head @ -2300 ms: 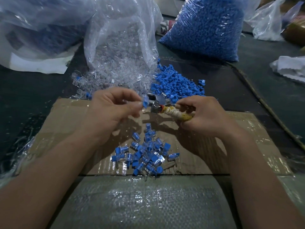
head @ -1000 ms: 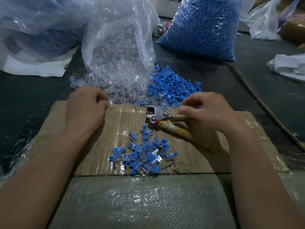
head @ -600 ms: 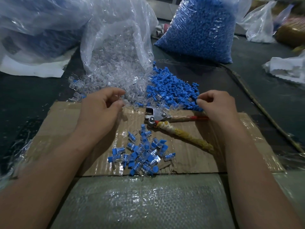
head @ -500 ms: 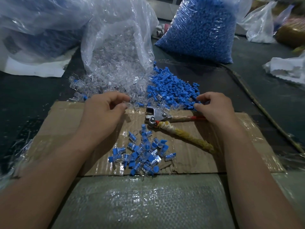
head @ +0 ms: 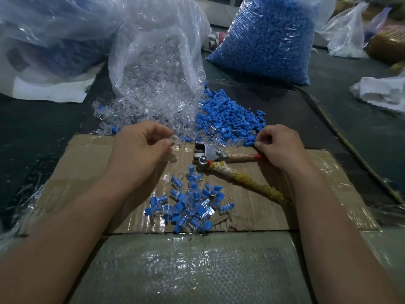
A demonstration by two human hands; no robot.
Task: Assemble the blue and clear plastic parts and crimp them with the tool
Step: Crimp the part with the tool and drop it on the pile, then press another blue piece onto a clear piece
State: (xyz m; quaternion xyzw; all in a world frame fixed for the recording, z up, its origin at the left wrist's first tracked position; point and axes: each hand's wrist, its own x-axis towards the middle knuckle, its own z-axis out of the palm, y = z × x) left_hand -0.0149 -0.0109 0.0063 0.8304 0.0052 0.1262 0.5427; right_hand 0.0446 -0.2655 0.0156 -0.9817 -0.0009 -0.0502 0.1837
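Observation:
My left hand (head: 142, 148) pinches a clear plastic part (head: 175, 138) between thumb and fingers, at the near edge of the spilled clear parts (head: 149, 106). My right hand (head: 280, 145) has its fingers curled at the right edge of the loose blue parts (head: 228, 121), pinching something small that I cannot make out. The crimping tool (head: 210, 153) lies on the cardboard (head: 83, 163) between my hands, metal head to the left, wrapped handles to the right. A heap of assembled blue-and-clear pieces (head: 190, 202) sits nearer to me.
An open clear bag (head: 157, 51) spills the clear parts. A full bag of blue parts (head: 269, 38) stands at the back right. More plastic bags (head: 43, 40) lie at the far left and right. A cord (head: 341, 137) runs along the right.
The tool went from my right hand down onto the cardboard. My left hand reached into the clear parts and came back with one; my right hand moved to the blue pile's edge.

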